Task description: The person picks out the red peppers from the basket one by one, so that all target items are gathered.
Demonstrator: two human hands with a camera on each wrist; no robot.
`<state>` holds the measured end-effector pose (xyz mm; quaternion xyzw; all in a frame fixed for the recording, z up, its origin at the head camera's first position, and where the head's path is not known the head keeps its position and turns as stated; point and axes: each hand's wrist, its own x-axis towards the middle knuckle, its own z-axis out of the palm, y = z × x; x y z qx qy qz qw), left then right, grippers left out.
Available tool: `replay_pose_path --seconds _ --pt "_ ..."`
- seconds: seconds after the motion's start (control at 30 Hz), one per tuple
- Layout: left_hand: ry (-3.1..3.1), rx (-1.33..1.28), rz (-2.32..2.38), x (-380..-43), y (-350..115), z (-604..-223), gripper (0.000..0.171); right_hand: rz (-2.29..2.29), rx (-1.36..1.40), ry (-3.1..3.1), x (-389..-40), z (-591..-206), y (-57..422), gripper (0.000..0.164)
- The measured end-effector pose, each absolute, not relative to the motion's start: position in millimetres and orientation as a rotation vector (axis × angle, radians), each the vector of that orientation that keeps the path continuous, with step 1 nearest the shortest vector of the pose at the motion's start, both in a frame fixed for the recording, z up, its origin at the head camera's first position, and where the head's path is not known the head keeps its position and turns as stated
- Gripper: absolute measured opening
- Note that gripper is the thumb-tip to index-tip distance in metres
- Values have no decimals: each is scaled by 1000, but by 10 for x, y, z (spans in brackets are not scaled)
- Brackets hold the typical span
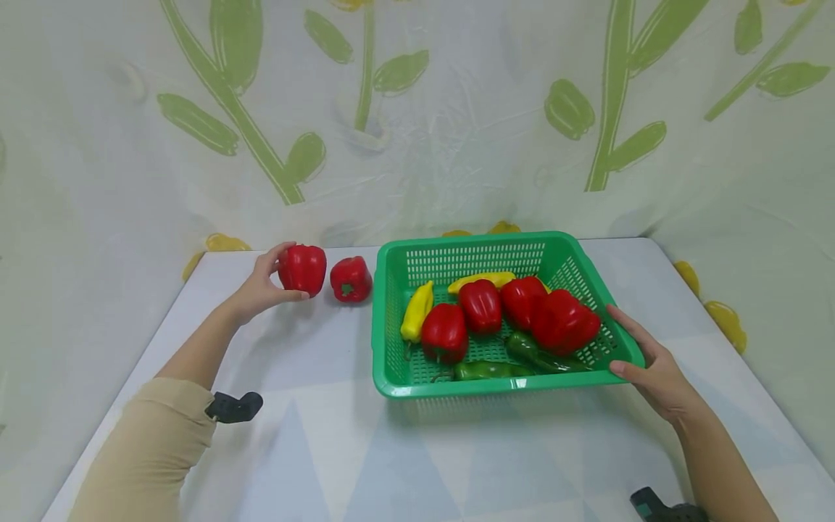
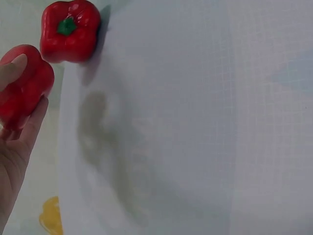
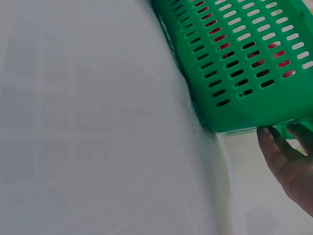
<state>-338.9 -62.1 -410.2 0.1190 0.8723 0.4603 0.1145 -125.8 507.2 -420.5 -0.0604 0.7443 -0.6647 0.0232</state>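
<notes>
My left hand [image 1: 264, 286] grips a red bell pepper [image 1: 304, 270] between thumb and fingers, raised over the back left of the table. The left wrist view shows that same pepper [image 2: 29, 85] in the hand. Just right of it, a second red bell pepper [image 1: 351, 280] with a green stem lies on the table. My right hand [image 1: 655, 370] holds the front right corner of a green plastic basket [image 1: 509, 387]. In the right wrist view, fingertips [image 3: 264, 133] meet the basket's rim, above its slotted wall [image 3: 234, 63].
Inside the basket lie several red bell peppers [image 1: 445, 333], yellow peppers [image 1: 417, 312] and long green peppers [image 1: 493, 370]. The white table [image 1: 313, 449] carries pale blue triangles. Behind it hangs a pale sheet [image 1: 470, 145] with green leaf patterns.
</notes>
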Motion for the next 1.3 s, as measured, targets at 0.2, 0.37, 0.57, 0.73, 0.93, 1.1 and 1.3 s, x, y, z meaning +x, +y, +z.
replay_pose_path --seconds 0.2,0.37,0.57,0.73,0.93,1.1,1.3 --pt "2500 307 1413 -3457 -647 -4247 105 -2050 -197 2316 -1253 -4211 5068 73" --pt "2452 304 1425 -3498 -659 -4327 103 -2053 -198 2321 -1258 -4209 5071 72" --pt "2407 305 1364 -3521 -674 -4402 101 -2064 -188 2315 -1253 -4213 5078 72" --pt "2362 310 1384 -3537 -693 -4436 99 -2070 -181 2310 -1262 -4217 5077 71" --pt "2358 335 1377 -3523 -759 -4458 99 -2063 -171 2306 -1270 -4219 5069 71" --pt "2382 320 1373 -3511 -821 -4486 100 -2076 -174 2297 -1270 -4217 5070 71" --pt "2360 327 1407 -3556 -772 -4539 101 -2081 -186 2297 -1261 -4208 5068 71"
